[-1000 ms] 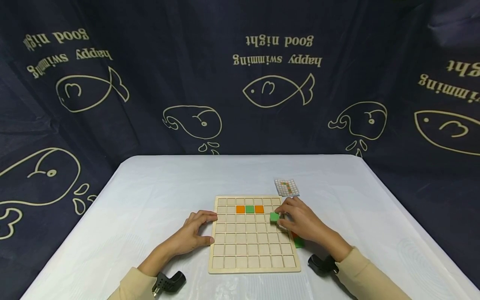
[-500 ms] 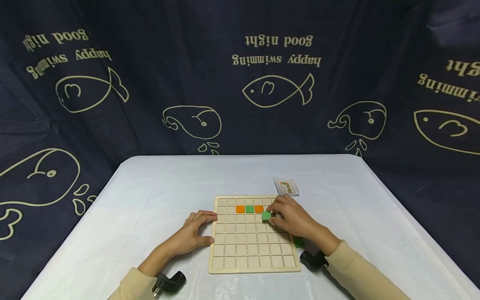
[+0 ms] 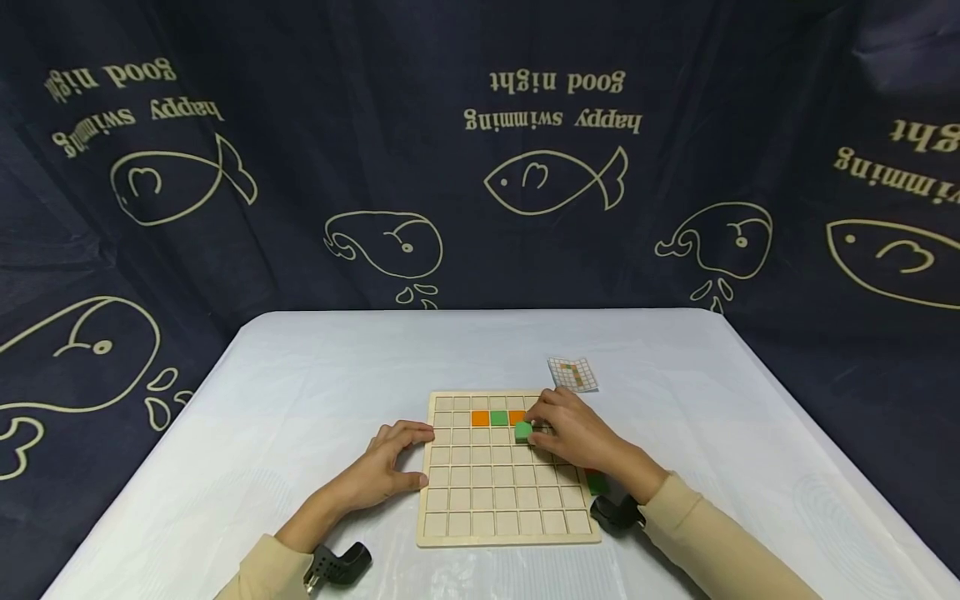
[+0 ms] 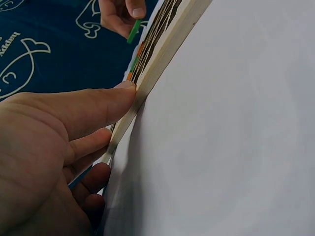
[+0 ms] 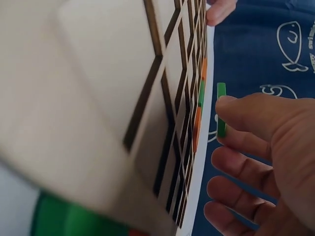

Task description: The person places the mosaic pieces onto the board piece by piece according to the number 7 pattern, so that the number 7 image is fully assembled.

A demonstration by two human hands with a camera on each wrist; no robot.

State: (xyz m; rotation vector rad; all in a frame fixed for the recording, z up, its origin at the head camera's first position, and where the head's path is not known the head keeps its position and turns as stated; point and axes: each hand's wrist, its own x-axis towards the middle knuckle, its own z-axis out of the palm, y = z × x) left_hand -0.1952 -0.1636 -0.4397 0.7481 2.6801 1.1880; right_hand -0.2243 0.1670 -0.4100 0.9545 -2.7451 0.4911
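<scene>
In the head view my right hand (image 3: 576,432) pinches a green square tile (image 3: 522,432) between thumb and fingers. The tile is raised above the wooden grid board (image 3: 483,477), and in the right wrist view a gap shows between the held green tile (image 5: 221,110) and the board. An orange tile (image 3: 480,418), a green tile (image 3: 498,418) and another orange tile (image 3: 516,416) lie side by side in one row of the grid, near its far edge. My left hand (image 3: 378,471) touches the board's left edge with thumb and fingertips spread apart.
A small printed card (image 3: 573,375) showing a coloured grid pattern lies beyond the board's far right corner. Beside the board's right edge, partly hidden by my right arm, is a green tile (image 3: 596,482). A dark cloth with fish drawings hangs behind the white table (image 3: 360,358).
My right hand has moved left over the board with the green tile, from near the right edge to just in front of the right orange tile. The left hand stays at the edge.
</scene>
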